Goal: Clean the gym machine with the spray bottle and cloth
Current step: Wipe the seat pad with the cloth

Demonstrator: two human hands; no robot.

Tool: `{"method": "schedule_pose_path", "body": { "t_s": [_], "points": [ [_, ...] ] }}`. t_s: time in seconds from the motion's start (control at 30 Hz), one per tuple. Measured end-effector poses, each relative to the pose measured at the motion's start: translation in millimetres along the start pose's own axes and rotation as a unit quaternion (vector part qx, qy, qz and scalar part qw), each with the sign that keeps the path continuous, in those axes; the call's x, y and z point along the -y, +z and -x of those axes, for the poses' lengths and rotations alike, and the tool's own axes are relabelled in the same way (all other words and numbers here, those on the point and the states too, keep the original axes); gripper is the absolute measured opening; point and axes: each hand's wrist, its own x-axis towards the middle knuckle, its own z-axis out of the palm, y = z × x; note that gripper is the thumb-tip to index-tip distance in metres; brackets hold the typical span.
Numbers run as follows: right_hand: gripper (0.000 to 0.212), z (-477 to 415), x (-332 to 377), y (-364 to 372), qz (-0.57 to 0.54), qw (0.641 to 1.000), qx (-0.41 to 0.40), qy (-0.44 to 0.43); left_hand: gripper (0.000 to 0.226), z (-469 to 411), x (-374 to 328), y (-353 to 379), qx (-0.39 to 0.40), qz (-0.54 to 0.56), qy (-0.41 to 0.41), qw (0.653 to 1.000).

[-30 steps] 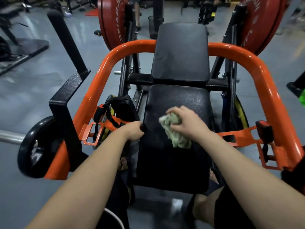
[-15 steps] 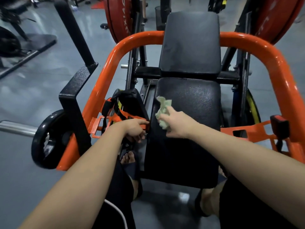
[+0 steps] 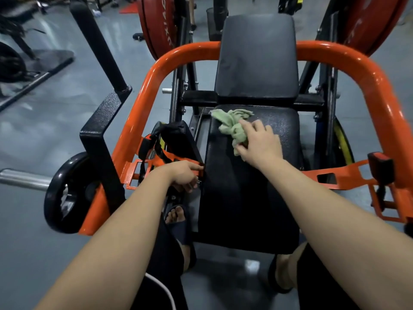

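Observation:
The gym machine has a black padded seat (image 3: 245, 198), a black back pad (image 3: 257, 57) and an orange tube frame (image 3: 143, 104) around them. My right hand (image 3: 259, 144) presses a crumpled pale green cloth (image 3: 232, 124) onto the far part of the seat, near the back pad. My left hand (image 3: 181, 175) grips the seat's left edge, by an orange bracket. No spray bottle is in sight.
A black upright handle (image 3: 100, 50) and a black weight plate (image 3: 64, 193) on a steel bar stand at the left. Red plates (image 3: 156, 25) hang behind the frame. My sandalled feet (image 3: 178, 220) rest on the grey floor under the seat.
My right hand has carried the cloth from the seat's middle to its left edge and then up to the far end near the back pad. My left hand stays at the seat's left edge.

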Motion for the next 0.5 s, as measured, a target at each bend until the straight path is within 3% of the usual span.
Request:
{"method": "schedule_pose_path", "body": {
  "t_s": [0.1,0.23,0.4,0.43,0.5],
  "points": [
    [0.067,12,21,12,-0.031,0.994,0.073,-0.074,0.062,0,-2,-2,-0.006,-0.003,0.011,1.0],
    [0.052,25,39,9,-0.068,0.979,0.165,-0.103,0.057,3,2,1,-0.012,0.02,0.01,1.0],
    [0.064,63,61,18,0.006,0.905,0.323,-0.277,0.046,3,12,5,-0.035,-0.043,0.012,0.998],
    [0.067,68,62,23,0.024,0.896,0.33,-0.297,0.043,4,10,6,-0.049,-0.037,0.016,0.998],
    [0.063,71,57,26,0.038,0.912,0.272,-0.305,0.038,5,5,8,-0.087,-0.029,0.039,0.995]
  ]
}}
